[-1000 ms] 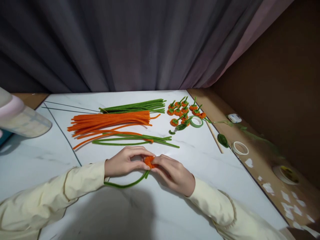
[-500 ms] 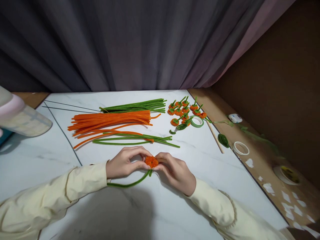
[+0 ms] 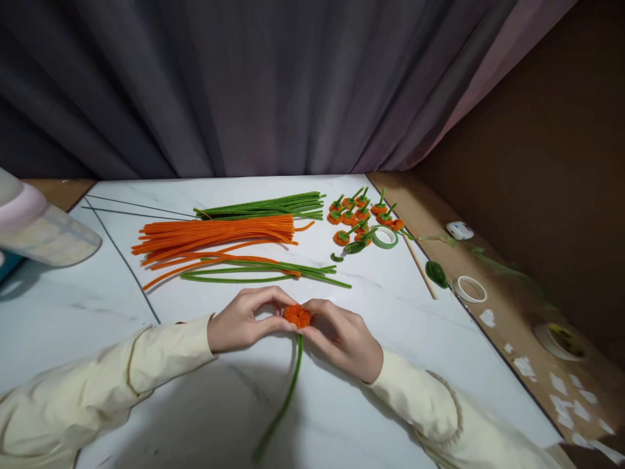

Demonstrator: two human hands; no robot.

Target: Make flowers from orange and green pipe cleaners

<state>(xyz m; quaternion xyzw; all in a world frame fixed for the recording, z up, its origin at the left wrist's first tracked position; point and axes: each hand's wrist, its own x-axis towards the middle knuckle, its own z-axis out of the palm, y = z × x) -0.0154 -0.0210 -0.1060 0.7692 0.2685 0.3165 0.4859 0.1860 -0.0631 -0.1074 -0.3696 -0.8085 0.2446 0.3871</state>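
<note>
My left hand (image 3: 243, 321) and my right hand (image 3: 344, 337) meet over the white marble table (image 3: 400, 312), both pinching a small orange pipe-cleaner flower (image 3: 297, 315) between fingertips. Its green stem (image 3: 283, 404) hangs from the flower and runs down toward me. Behind my hands lie a bundle of orange pipe cleaners (image 3: 215, 234), a bundle of green pipe cleaners (image 3: 266, 206) and a few more green ones (image 3: 263, 270). Several finished orange flowers (image 3: 359, 218) are grouped at the back right.
A green tape roll (image 3: 385, 238) and a wooden stick (image 3: 420, 267) lie beside the finished flowers. A white tape roll (image 3: 469, 289) and a small white device (image 3: 459, 230) sit on the brown surface at right. A translucent container (image 3: 39, 228) stands at left. Dark curtain behind.
The green stem, which curved to the left under my left hand, has swung round and now points down toward me. The flower has turned in my fingertips; my hands stayed in place.
</note>
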